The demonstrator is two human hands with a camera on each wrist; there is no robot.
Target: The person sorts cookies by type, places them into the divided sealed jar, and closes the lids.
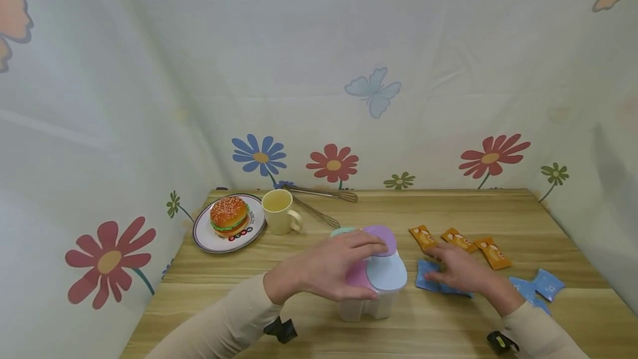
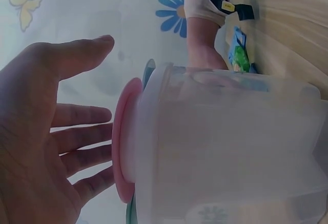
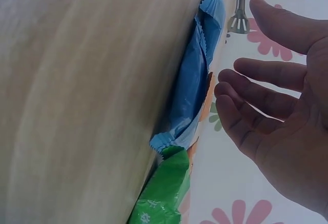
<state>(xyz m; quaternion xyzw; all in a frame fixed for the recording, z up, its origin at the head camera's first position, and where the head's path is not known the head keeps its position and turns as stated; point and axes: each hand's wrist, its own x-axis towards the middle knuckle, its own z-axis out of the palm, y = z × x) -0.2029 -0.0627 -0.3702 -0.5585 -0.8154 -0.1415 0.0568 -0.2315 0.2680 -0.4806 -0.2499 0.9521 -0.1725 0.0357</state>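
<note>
My left hand (image 1: pixel 331 263) reaches over a translucent plastic container (image 1: pixel 351 310) with several coloured lids, its fingers spread loosely. A purple lid (image 1: pixel 381 235) and a pale blue lid (image 1: pixel 387 275) show beside the fingers. In the left wrist view the fingertips are right at the pink lid (image 2: pixel 123 142), and nothing is gripped. My right hand (image 1: pixel 461 269) hovers over a blue packet (image 1: pixel 425 277), fingers relaxed and slightly bent. From the right wrist, the blue packets (image 3: pixel 189 85) and a green packet (image 3: pixel 164 188) lie on the table beside that hand, whose palm holds nothing.
Orange packets (image 1: pixel 493 254) lie behind the right hand, and more blue packets (image 1: pixel 548 284) sit to its right. At the back left are a plate (image 1: pixel 204 231) with a toy hamburger (image 1: pixel 229 215), a yellow mug (image 1: pixel 277 218) and two whisks (image 1: pixel 319 215). Printed cloth walls surround the table.
</note>
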